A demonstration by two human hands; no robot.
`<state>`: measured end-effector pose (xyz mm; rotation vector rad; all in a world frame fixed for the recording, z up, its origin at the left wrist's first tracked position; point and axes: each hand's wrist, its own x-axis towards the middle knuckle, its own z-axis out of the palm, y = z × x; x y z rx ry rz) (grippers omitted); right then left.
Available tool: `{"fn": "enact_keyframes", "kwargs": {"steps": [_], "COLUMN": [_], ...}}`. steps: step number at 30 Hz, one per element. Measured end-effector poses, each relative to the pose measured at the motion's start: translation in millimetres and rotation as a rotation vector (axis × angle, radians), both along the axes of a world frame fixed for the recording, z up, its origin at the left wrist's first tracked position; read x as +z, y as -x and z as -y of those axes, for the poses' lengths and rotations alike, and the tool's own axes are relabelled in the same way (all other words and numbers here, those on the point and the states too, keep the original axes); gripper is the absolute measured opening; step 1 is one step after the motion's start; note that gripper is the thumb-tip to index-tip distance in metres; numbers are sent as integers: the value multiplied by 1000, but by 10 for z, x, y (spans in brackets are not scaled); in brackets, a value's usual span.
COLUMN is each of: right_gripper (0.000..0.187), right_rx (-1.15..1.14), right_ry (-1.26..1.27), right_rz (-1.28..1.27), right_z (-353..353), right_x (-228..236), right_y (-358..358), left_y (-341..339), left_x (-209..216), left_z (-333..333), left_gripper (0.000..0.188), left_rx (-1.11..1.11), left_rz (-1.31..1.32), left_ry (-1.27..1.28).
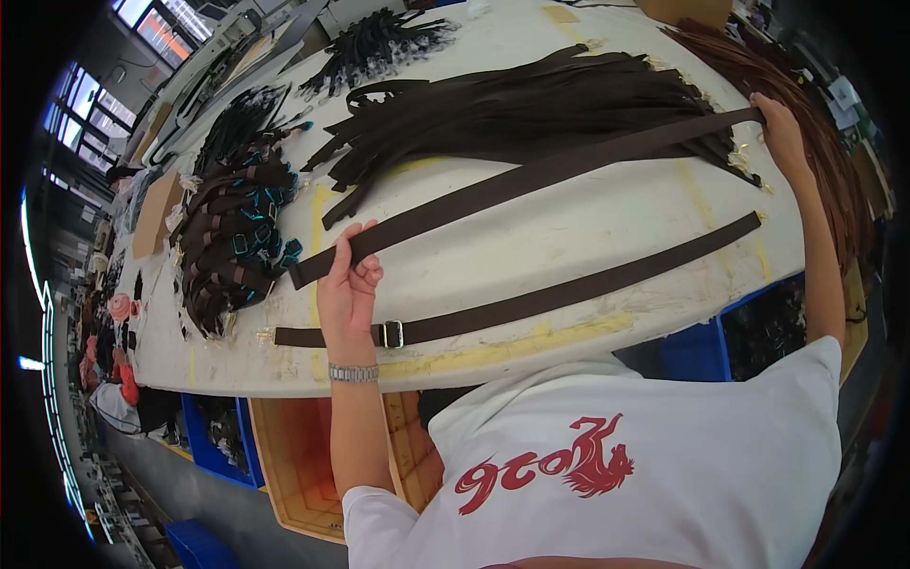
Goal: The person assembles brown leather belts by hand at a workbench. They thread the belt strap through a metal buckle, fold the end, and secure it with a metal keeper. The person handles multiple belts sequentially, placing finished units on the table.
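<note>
A long dark brown webbing strap (531,175) is stretched slantwise above the white table between my two hands. My left hand (349,284) pinches it near its lower left end, thumb and forefinger closed. At the far right, my right hand (782,137) grips the other end. Closer to me, a second brown strap (569,280) lies on the table, with a metal slide buckle (391,334) near its left end, just right of my left wrist. Behind the held strap spreads a heap of dark straps (512,109), partly covered by it.
Bundled straps with buckles (237,228) lie at the left of the table (455,365). Black straps (374,47) sit at the back, and long brown strips (825,142) hang over the right edge. An orange crate (294,455) and blue bins (697,351) stand below the front edge.
</note>
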<state>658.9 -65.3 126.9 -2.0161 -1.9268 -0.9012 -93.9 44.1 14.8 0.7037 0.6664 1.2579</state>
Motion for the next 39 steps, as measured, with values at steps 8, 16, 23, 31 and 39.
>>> {"fn": "enact_keyframes", "kwargs": {"steps": [8, 16, 23, 31, 39], "right_gripper": [56, 40, 30, 42, 37], "right_rx": [432, 955, 955, 996, 899], "right_ry": [623, 1021, 1159, 604, 711], "right_rz": [-587, -1031, -1585, -472, -665], "right_z": [-310, -1207, -1332, -1027, -1069], "right_x": [-118, -661, -841, -1418, -1473], "right_y": [2161, 5004, 5061, 5289, 5308], "left_y": [-751, -828, 1021, 1791, 2322], "left_x": [76, 138, 102, -205, -231], "left_z": [296, 371, -127, -597, -893], "left_gripper": [36, 26, 20, 25, 57], "left_rx": [-216, -273, 40, 598, 961], "left_rz": [-169, -275, -662, -676, -1399], "left_ry": [-29, -27, -64, -60, 19]}}
